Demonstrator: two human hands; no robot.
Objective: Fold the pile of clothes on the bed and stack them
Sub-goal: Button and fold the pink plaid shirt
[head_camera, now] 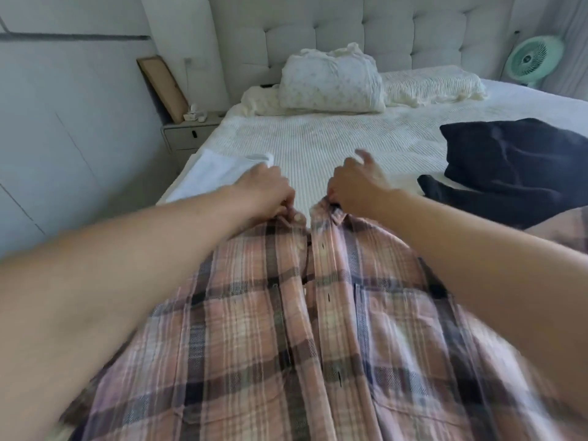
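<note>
A pink plaid button-up shirt hangs front side up between my arms, over the near part of the bed. My left hand pinches the left side of its collar. My right hand pinches the right side of the collar, its forefinger sticking out. A folded white garment lies at the bed's left edge, just beyond my left hand. Dark navy clothes lie in a heap on the right of the bed. The shirt's lower part is blurred.
A rolled pale blanket and pillows sit against the tufted headboard. A small nightstand stands left of the bed, a green fan at the far right. White wardrobe doors line the left.
</note>
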